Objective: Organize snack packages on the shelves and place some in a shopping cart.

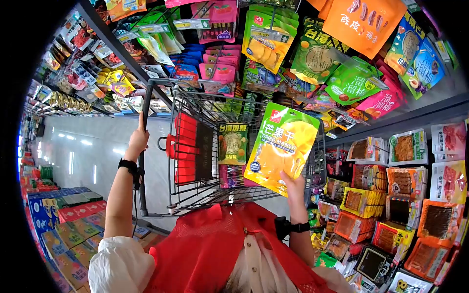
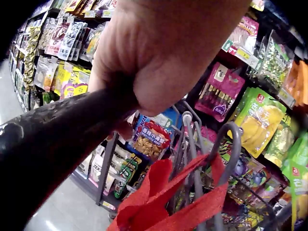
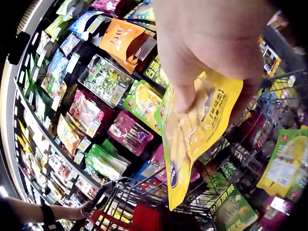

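My left hand (image 1: 138,140) grips the dark handle bar (image 2: 62,125) of the shopping cart (image 1: 195,95); the left wrist view shows the fingers wrapped round it. My right hand (image 1: 294,189) pinches the lower corner of a yellow and green dried mango bag (image 1: 281,146), holding it front up over the cart. In the right wrist view the thumb presses on the mango bag (image 3: 197,130). Beneath it in the cart lie a dark green snack bag (image 1: 233,145) and a pink package (image 1: 229,177), partly hidden by the wire. A red cloth bag (image 1: 185,134) hangs at the handle end.
Shelves of hanging snack bags run along the front, with similar mango bags (image 1: 269,36) and an orange bag (image 1: 364,24). Packaged snacks (image 1: 403,183) fill a rack at the right. Stacked boxes (image 1: 75,229) stand at the lower left beside the shiny floor (image 1: 83,151).
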Demonstrator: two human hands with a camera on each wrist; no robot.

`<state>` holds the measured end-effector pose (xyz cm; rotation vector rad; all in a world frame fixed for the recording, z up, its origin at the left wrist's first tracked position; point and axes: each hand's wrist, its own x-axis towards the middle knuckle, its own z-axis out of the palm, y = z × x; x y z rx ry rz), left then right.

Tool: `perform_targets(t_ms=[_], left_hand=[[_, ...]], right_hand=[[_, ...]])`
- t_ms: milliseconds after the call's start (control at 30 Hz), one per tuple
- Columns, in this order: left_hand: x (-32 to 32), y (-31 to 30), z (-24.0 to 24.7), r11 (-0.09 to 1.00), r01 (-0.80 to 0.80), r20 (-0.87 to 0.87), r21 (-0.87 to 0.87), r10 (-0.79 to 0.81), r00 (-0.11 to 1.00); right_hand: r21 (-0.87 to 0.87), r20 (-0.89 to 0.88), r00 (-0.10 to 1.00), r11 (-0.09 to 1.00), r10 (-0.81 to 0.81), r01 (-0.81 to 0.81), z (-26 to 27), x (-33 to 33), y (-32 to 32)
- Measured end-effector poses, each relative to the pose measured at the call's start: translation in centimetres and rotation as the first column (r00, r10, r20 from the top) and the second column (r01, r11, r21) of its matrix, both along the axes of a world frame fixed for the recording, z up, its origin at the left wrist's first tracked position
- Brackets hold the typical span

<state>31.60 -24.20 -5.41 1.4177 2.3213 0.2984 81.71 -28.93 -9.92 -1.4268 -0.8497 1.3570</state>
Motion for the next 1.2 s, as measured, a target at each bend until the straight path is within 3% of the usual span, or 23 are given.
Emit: perform_targets(t_ms=[267,333,467,833,867,967,1000,1067,1100,1133,1200], left_hand=[[-5.4,0.5,-0.3,0.999,-0.030,-0.043,-0.016,0.030,0.999],[-7.1,0.7,-0.6,0.999,-0.043,-0.055,-0.017,0.042,0.998],[-11.2,0.9,-0.7,1.000,-0.005,-0.042,-0.006,0.005,0.999],[-22.1,2.0,-2.2,1.000,0.014,-0.039,-0.028,-0.015,0.999],[-24.0,2.2,-3.6,0.999,0.043,-0.123,-0.028,-0.046,0.991],[-28.9,3.8,-6.9,0.994,0.104,-0.088,-0.017,-0.105,0.991],[-28.9,4.3,-6.2,0.996,0.050,-0.071,-0.071,-0.055,0.996],[-37.2,7.3,-12.9,0.961,0.244,-0.217,-0.130,-0.268,0.939],[-31.0,6.5,-6.0,0.965,0.180,-0.208,-0.190,-0.219,0.953],[-27.6,6.7,-3.7,0.964,0.195,-0.207,-0.183,-0.232,0.950],[-22.4,7.2,-0.7,0.866,0.500,-0.268,0.018,-0.478,0.837]], right_hand=[[0.002,-0.069,0.993,0.995,-0.099,0.099,1.4,-1.3,-1.2],[0.050,-0.004,0.994,0.993,-0.108,0.108,1.5,-2.5,-1.4],[0.076,-0.015,0.986,0.983,-0.164,0.165,1.3,-6.5,-1.6],[0.001,-0.024,0.994,0.995,-0.104,0.104,-1.3,-19.7,-4.1],[0.016,-0.030,0.994,0.994,-0.108,0.108,-0.9,-20.2,-4.2],[0.041,-0.031,0.988,0.988,-0.150,0.151,0.4,-20.7,-3.9],[0.049,-0.029,0.985,0.984,-0.167,0.169,0.7,-20.5,-3.8],[0.061,0.027,0.984,0.982,-0.179,0.177,1.1,-19.6,-3.5],[0.068,0.028,0.981,0.979,-0.194,0.191,1.7,-19.2,-3.2],[0.082,0.041,0.980,0.978,-0.196,0.192,2.5,-18.9,-3.0],[0.100,0.053,0.976,0.974,-0.212,0.206,3.3,-18.2,-2.7]])
